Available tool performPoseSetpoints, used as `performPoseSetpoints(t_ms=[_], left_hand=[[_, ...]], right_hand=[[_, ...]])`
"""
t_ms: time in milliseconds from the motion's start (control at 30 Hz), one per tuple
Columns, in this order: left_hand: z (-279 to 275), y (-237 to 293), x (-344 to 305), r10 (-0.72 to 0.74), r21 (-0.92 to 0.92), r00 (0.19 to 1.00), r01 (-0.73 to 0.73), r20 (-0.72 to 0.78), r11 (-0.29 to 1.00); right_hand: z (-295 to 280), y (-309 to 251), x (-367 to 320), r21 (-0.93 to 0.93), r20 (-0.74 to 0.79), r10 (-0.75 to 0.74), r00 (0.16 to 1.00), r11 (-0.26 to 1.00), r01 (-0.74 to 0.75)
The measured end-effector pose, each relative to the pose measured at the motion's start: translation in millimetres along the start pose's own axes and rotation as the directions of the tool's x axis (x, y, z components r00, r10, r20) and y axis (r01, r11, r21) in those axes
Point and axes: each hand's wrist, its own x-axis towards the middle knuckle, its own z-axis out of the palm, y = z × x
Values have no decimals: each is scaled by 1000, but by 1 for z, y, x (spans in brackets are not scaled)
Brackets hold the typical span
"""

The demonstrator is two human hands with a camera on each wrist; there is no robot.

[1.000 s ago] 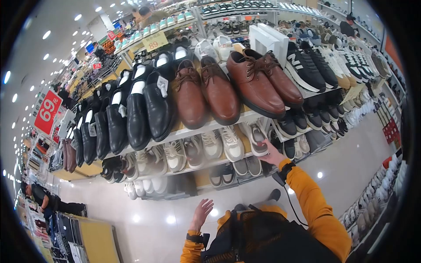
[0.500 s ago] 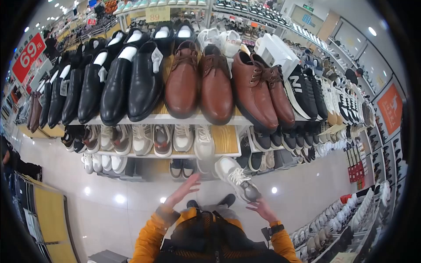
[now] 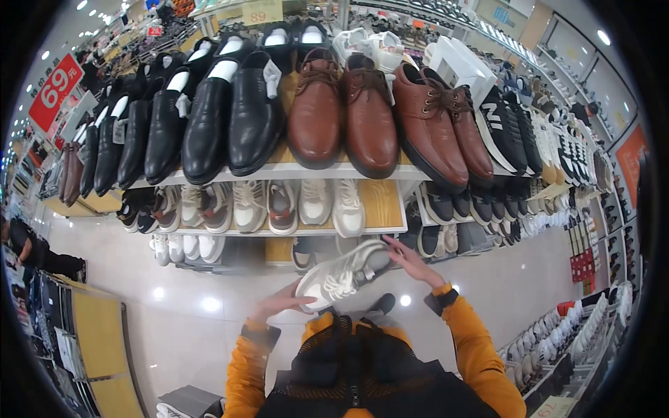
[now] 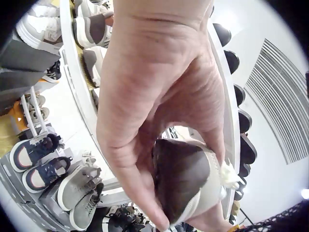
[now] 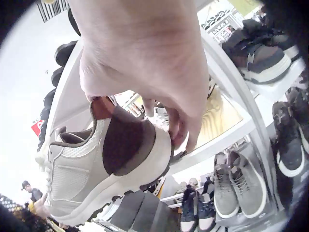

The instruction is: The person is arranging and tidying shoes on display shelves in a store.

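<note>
A white and grey lace-up sneaker (image 3: 341,277) is held sideways between both hands in front of the lower shelf. My left hand (image 3: 280,302) grips its toe end, thumb on one side and fingers on the other. The heel is pinched by my right hand (image 3: 412,266). Up close in the right wrist view, the sneaker (image 5: 75,176) shows a dark brown heel panel, a reddish collar edge and a thick white sole, with the fingers reaching down behind the heel. In the left wrist view a dark grey-brown part of the sneaker (image 4: 181,176) lies between thumb and fingers.
Brown leather lace-ups (image 3: 313,125) and black slip-ons (image 3: 256,115) stand along the top shelf. Below, a bare wooden patch (image 3: 383,202) lies beside a row of pale sneakers (image 3: 348,209). Another shoe rack (image 3: 578,334) runs along the right. A person (image 3: 42,251) is at far left.
The right hand has taken the sneaker off the right end of the lower shelf and brought it toward the body. The left hand has come up and taken hold of its toe.
</note>
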Motion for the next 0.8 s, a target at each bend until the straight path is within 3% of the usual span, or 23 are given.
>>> performPoseSetpoints(t_ms=[33,67,133,167,233,267,333,367,400,467,567,700,800], left_hand=[[2,-6,-4,-17,-116,998,11,-54,993],[2,-11,-9,-16,-110,998,9,-62,994],[4,-22,-20,-6,-181,972,-38,-234,983],[3,-29,-22,-8,-226,963,-55,-271,973],[5,-35,-28,21,-313,956,-117,-293,943],[4,-37,-28,50,-391,952,-172,-303,904],[2,-40,-26,99,-449,932,-259,-349,855],[2,-41,-22,138,-498,920,-319,-366,806],[2,-40,-19,135,-494,923,-311,-359,812],[0,-33,-7,123,-512,904,-339,-409,790],[-5,-35,16,152,-448,894,-351,-421,822],[-1,-31,39,155,-522,932,-315,-327,793],[-1,-32,60,127,-494,933,-290,-337,820]], right_hand=[[2,-12,16,70,-14,67,998,995,-66],[7,18,38,612,-14,172,985,780,-128],[18,26,58,872,-11,310,951,469,-142],[26,33,68,869,0,300,954,471,-149],[48,52,80,746,129,585,801,475,-467],[56,54,89,734,142,573,807,485,-475],[70,54,101,855,222,434,873,344,-388],[75,68,118,914,185,419,889,258,-312],[78,65,120,919,179,420,890,251,-304],[85,57,130,918,43,574,818,300,-259],[81,46,127,895,-8,509,861,388,-221],[65,38,88,849,-73,542,837,474,-233],[56,52,44,841,-51,537,842,478,-253]])
